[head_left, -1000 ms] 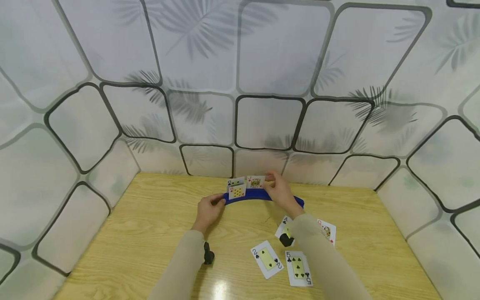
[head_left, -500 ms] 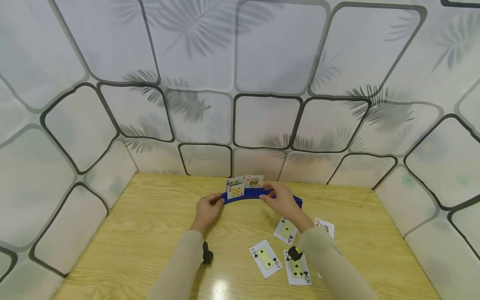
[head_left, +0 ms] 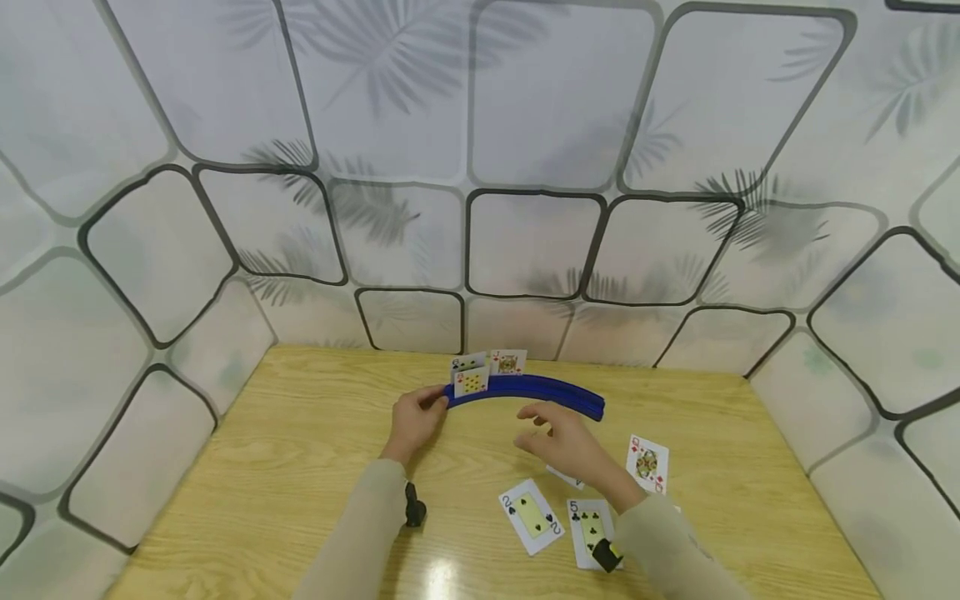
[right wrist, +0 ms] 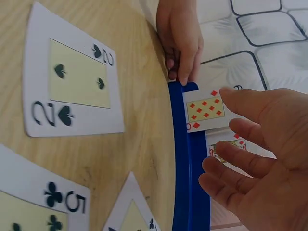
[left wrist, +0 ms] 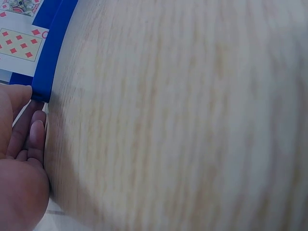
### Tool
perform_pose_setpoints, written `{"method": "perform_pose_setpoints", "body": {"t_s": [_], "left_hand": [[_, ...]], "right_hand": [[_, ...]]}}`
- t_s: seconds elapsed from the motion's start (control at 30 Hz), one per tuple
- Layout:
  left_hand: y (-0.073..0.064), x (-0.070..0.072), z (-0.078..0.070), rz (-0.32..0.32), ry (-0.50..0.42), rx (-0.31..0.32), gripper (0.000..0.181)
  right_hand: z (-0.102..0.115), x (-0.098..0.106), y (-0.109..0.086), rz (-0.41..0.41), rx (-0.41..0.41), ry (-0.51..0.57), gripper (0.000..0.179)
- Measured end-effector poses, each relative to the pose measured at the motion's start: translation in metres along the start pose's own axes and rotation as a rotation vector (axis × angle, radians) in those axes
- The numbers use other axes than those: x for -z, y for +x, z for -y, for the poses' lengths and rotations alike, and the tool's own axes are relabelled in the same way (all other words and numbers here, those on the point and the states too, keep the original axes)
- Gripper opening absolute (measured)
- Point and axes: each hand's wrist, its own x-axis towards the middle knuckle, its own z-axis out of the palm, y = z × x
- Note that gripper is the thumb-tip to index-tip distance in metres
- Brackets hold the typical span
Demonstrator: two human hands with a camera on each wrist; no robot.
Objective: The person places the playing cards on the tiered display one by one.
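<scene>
A curved blue card holder (head_left: 558, 393) stands near the back of the wooden table. My left hand (head_left: 416, 423) pinches its left end, thumb on top in the left wrist view. In the holder's left half stand a diamond card (head_left: 471, 383), likely the ten, a black six (head_left: 468, 362) partly behind it, and a jack of diamonds (head_left: 509, 362). My right hand (head_left: 566, 442) hangs in front of the holder, fingers spread and loosely bent, with nothing in them. Beneath it lies a card (right wrist: 132, 214), mostly covered by the hand in the head view.
A two of spades (head_left: 532, 517), a five of clubs (head_left: 588, 525) and a queen of diamonds (head_left: 648, 464) lie face up on the table (head_left: 300, 467). Patterned fabric walls (head_left: 536, 246) close off the back and both sides.
My right hand has left the jack of diamonds standing in the holder and drawn back toward me, over the loose cards. The left hand has stayed on the holder's end.
</scene>
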Motion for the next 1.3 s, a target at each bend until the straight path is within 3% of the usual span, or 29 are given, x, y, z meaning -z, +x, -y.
{"method": "perform_pose_setpoints", "body": {"t_s": [0.2, 0.4, 0.73, 1.03, 1.3], "left_hand": [[0.000, 0.001, 0.000, 0.001, -0.011, 0.008, 0.029], [0.001, 0.000, 0.001, -0.013, -0.008, 0.001, 0.028], [0.000, 0.001, -0.002, -0.014, 0.001, -0.003, 0.028], [0.001, 0.000, -0.003, -0.012, 0.011, 0.001, 0.028], [0.000, 0.000, -0.002, -0.006, 0.006, 0.008, 0.029]], "right_hand": [[-0.004, -0.006, -0.014, 0.067, 0.089, -0.042, 0.044], [-0.010, -0.009, -0.028, 0.144, 0.070, -0.043, 0.051], [-0.016, -0.017, -0.048, 0.218, 0.108, -0.209, 0.074], [-0.018, -0.022, -0.055, 0.176, 0.131, -0.344, 0.093], [-0.022, -0.021, -0.057, 0.214, 0.095, -0.322, 0.097]]}}
